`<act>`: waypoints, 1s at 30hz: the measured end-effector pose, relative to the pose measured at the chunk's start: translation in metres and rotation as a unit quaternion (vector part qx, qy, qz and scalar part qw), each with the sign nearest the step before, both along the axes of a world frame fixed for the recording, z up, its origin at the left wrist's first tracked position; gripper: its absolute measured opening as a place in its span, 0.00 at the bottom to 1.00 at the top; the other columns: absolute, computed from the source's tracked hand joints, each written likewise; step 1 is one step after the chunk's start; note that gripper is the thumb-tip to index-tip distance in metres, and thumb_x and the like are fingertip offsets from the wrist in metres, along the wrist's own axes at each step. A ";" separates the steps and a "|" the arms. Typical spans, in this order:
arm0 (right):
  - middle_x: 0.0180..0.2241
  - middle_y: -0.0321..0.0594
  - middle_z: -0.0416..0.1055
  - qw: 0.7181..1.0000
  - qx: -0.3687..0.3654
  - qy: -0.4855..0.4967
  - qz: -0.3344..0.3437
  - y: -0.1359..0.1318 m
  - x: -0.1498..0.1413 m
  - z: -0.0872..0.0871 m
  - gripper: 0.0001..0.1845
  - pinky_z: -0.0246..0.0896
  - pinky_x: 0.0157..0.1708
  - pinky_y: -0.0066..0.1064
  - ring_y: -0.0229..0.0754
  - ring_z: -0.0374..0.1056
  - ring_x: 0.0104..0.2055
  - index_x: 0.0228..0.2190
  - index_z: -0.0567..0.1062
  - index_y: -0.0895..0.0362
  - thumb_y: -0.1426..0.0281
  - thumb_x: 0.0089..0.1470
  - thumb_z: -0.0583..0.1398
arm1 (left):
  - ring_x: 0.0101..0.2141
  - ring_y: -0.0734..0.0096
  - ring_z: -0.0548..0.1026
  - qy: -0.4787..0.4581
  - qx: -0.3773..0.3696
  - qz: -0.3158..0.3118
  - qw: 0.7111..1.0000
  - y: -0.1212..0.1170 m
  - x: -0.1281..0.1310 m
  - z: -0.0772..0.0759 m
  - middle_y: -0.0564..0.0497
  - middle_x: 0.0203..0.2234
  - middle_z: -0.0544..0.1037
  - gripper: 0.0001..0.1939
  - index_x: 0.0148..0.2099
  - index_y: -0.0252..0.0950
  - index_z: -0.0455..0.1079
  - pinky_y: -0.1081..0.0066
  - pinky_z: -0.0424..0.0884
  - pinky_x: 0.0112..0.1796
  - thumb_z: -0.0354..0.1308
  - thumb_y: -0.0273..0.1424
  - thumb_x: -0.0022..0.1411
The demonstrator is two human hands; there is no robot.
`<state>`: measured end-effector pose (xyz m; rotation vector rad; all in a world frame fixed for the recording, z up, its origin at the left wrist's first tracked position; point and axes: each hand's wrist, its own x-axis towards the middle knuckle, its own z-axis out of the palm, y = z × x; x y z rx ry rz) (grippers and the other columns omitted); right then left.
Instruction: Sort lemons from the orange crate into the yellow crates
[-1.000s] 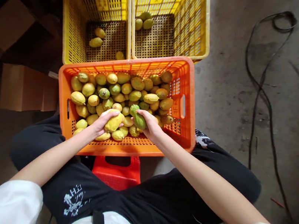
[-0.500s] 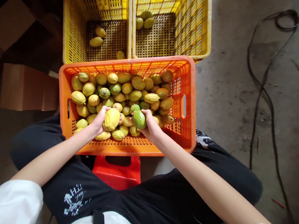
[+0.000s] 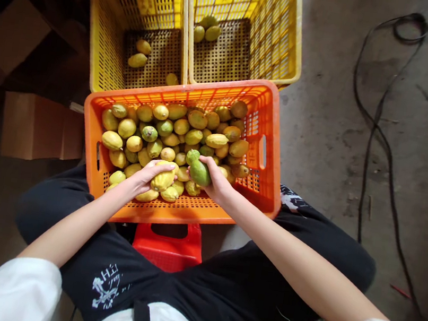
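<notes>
Over the front part of an orange crate (image 3: 189, 216), my left hand (image 3: 146, 176) is closed round a yellow lemon (image 3: 163, 179), its thumb lying across the top. Close beside it on the right, my right hand (image 3: 217, 181) grips a green lemon (image 3: 200, 172) from its right side. A lighter green knob stands out at the far end of that fruit; whether it is part of it or another fruit behind, I cannot tell. Beneath both hands the crate holds many lemons (image 3: 194, 136), mostly yellow, some greenish.
Behind the orange crate stand two yellow crates side by side: the left one (image 3: 96, 30) with a few yellow lemons, the right one (image 3: 295, 49) with a few greenish ones. A red stool (image 3: 167, 253) supports the front. Cardboard boxes (image 3: 34, 125) lie left; a black cable (image 3: 376, 125) runs along the right floor.
My left hand has turned its yellow lemon over, bringing the thumb on top. The green lemon in my right hand has tilted so more of its length shows.
</notes>
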<state>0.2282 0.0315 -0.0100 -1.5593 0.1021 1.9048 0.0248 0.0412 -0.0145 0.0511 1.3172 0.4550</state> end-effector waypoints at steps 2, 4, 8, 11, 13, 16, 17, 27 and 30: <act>0.26 0.40 0.80 1.000 -0.014 -0.005 0.011 0.001 0.002 0.000 0.12 0.72 0.26 0.30 0.47 0.81 0.33 0.33 0.79 0.51 0.63 0.70 0.63 | 0.27 0.65 0.85 0.023 0.011 0.001 1.000 -0.001 -0.001 -0.002 0.46 0.28 0.85 0.09 0.37 0.36 0.79 0.74 0.83 0.30 0.74 0.19 0.66; 0.27 0.41 0.82 1.000 -0.017 -0.010 0.017 0.001 0.003 0.000 0.11 0.70 0.24 0.30 0.49 0.82 0.34 0.35 0.79 0.51 0.62 0.70 0.62 | 0.27 0.67 0.84 0.051 0.012 0.005 0.999 -0.001 -0.002 -0.003 0.45 0.28 0.85 0.08 0.37 0.35 0.79 0.75 0.83 0.31 0.72 0.20 0.68; 0.29 0.40 0.83 0.999 -0.012 -0.030 0.020 0.001 0.002 -0.004 0.07 0.75 0.29 0.34 0.51 0.83 0.35 0.37 0.78 0.50 0.61 0.67 0.64 | 0.31 0.60 0.87 0.052 0.017 0.026 0.998 0.001 -0.005 -0.005 0.43 0.29 0.86 0.06 0.42 0.34 0.80 0.68 0.87 0.33 0.75 0.26 0.70; 0.27 0.37 0.81 0.999 -0.022 -0.016 0.018 0.000 0.003 -0.006 0.07 0.78 0.30 0.34 0.50 0.83 0.33 0.37 0.78 0.49 0.61 0.69 0.63 | 0.36 0.53 0.89 0.030 0.029 0.043 0.998 0.001 -0.006 -0.006 0.43 0.30 0.86 0.08 0.45 0.35 0.79 0.65 0.88 0.34 0.76 0.28 0.70; 0.26 0.37 0.79 0.999 -0.029 0.005 0.019 0.000 0.004 -0.007 0.09 0.79 0.29 0.35 0.50 0.82 0.33 0.37 0.78 0.49 0.60 0.70 0.63 | 0.37 0.52 0.89 0.027 0.039 0.040 0.998 0.000 -0.005 -0.005 0.43 0.31 0.86 0.07 0.46 0.36 0.80 0.66 0.87 0.34 0.75 0.28 0.70; 0.26 0.38 0.79 0.999 -0.021 0.014 0.020 -0.001 0.004 -0.006 0.12 0.79 0.27 0.33 0.48 0.80 0.31 0.34 0.79 0.50 0.57 0.69 0.67 | 0.36 0.54 0.89 0.017 0.059 0.024 0.998 -0.003 -0.004 -0.004 0.44 0.34 0.87 0.08 0.47 0.38 0.82 0.67 0.86 0.33 0.76 0.28 0.68; 0.27 0.37 0.79 1.000 -0.014 0.010 0.014 -0.001 0.003 -0.005 0.13 0.79 0.27 0.33 0.47 0.79 0.30 0.34 0.79 0.50 0.57 0.68 0.70 | 0.36 0.55 0.89 0.010 0.065 0.016 0.998 -0.005 -0.003 -0.005 0.44 0.35 0.88 0.10 0.47 0.38 0.82 0.68 0.85 0.33 0.77 0.28 0.66; 0.30 0.31 0.77 0.999 0.035 0.018 -0.001 -0.001 -0.003 0.000 0.14 0.81 0.37 0.26 0.37 0.75 0.32 0.30 0.79 0.52 0.72 0.54 0.79 | 0.33 0.65 0.87 0.023 0.103 0.025 0.994 -0.012 -0.002 -0.018 0.49 0.35 0.86 0.20 0.49 0.38 0.75 0.70 0.84 0.38 0.80 0.24 0.60; 0.31 0.32 0.78 0.999 0.038 0.021 -0.011 -0.001 -0.001 -0.002 0.12 0.83 0.41 0.30 0.39 0.76 0.35 0.32 0.79 0.52 0.71 0.56 0.77 | 0.36 0.60 0.88 0.021 0.083 0.024 0.996 -0.007 0.000 -0.007 0.48 0.36 0.86 0.14 0.50 0.40 0.76 0.67 0.85 0.38 0.75 0.27 0.66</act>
